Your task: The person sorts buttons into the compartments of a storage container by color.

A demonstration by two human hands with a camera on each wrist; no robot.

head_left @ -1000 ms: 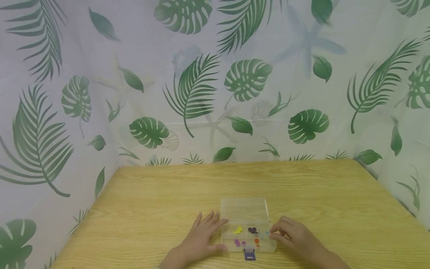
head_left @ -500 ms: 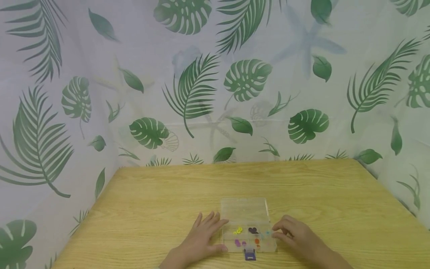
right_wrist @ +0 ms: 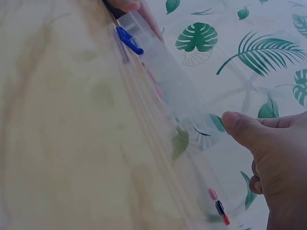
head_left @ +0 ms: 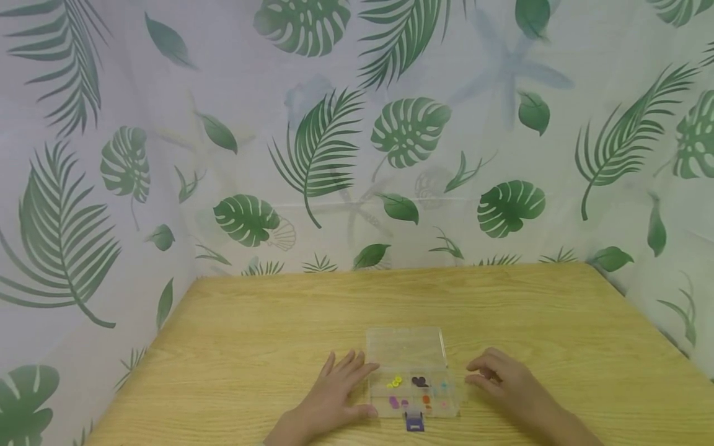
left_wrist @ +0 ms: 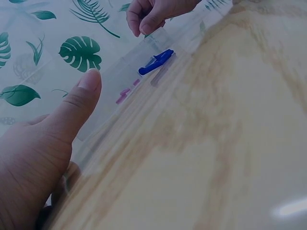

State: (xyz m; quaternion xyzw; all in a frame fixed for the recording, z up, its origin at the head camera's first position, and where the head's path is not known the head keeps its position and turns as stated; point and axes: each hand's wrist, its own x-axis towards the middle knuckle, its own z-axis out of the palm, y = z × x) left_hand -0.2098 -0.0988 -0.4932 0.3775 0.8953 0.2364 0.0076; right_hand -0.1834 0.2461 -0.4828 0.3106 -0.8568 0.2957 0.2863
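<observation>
A clear plastic box [head_left: 396, 411] with compartments lies on the table, its lid [head_left: 404, 345] raised behind and a blue latch [head_left: 414, 422] at the front. Small button-like pieces sit sorted by colour: yellow [head_left: 395, 383], dark [head_left: 419, 381], light blue [head_left: 444, 386], purple [head_left: 394, 402], orange [head_left: 426, 400] and a pink piece [head_left: 444, 404] at front right. My left hand [head_left: 337, 390] lies spread along the box's left side, thumb by the front corner. My right hand [head_left: 504, 384] hovers just right of the box, fingers loosely bent, thumb and index apart, nothing visible between them.
The right wrist view shows a pink piece [right_wrist: 213, 194], a black piece [right_wrist: 219, 207] and a red-orange piece [right_wrist: 226, 219] in a row outside the box. A leaf-patterned curtain [head_left: 346, 155] surrounds the wood-grain table [head_left: 268, 322] at the back and sides.
My right hand has drawn away from the box to the right, its finger and thumb parting. A pink piece now shows in the front right compartment. My left hand has stayed in place.
</observation>
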